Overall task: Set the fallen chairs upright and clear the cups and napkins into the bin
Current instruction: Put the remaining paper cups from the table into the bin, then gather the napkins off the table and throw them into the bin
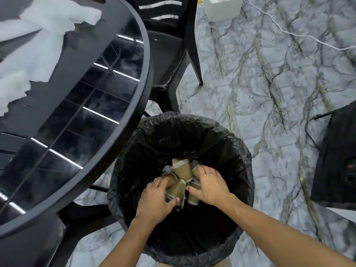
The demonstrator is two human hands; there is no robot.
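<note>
— Where are the cups?

— Bunch of olive-green paper cups (180,182), white rims, pinched between my two hands over the black-lined round bin (242,157). Straight drop below.

— Grip?

— My left hand (156,199) curls round the near cups, my right hand (209,185) presses in from the other side. Equally near.

— Napkins?

— White crumpled napkins (44,35) lie on the black round table (107,105), to my left. Black plastic chair (169,54) stands upright beyond.

Café-like room, plastic table (115,120), chair (169,45), marble floor (260,83)
</note>
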